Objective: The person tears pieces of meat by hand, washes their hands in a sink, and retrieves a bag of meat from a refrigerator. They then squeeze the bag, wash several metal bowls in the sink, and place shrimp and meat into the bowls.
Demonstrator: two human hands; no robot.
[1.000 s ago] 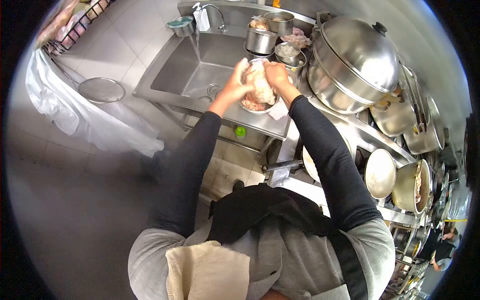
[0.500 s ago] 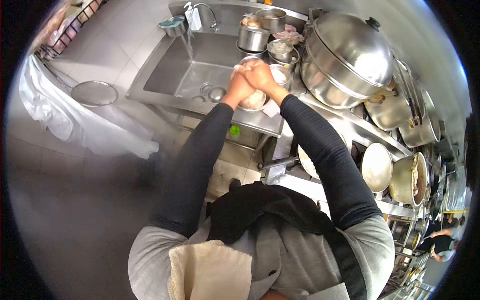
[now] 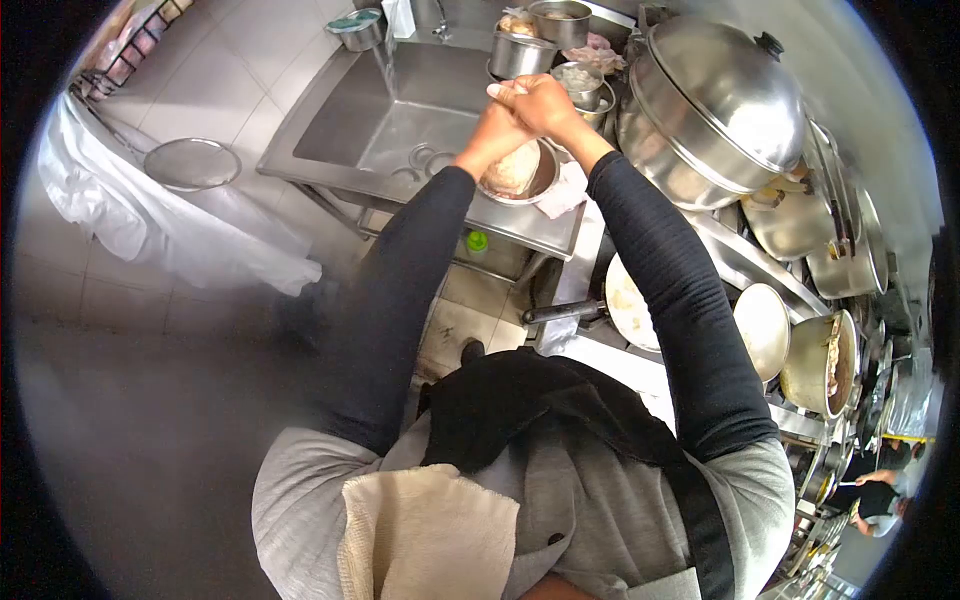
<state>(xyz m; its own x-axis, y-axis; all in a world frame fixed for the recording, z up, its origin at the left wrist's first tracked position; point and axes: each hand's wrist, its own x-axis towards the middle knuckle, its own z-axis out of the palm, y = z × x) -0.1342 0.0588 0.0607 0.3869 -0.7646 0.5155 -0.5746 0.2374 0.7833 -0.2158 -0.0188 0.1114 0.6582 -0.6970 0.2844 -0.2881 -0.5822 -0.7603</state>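
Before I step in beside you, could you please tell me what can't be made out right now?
All in the head view:
- Whether anything is between the left hand and right hand: their own fingers hide it.
- The far side of the pale food: behind the hands.
- The tops of the tap and white bottle: cut off by the upper edge.
- The big pot's contents: under its lid.

The left arm and right arm stretch forward, converging; the left hand and right hand touch, both curled
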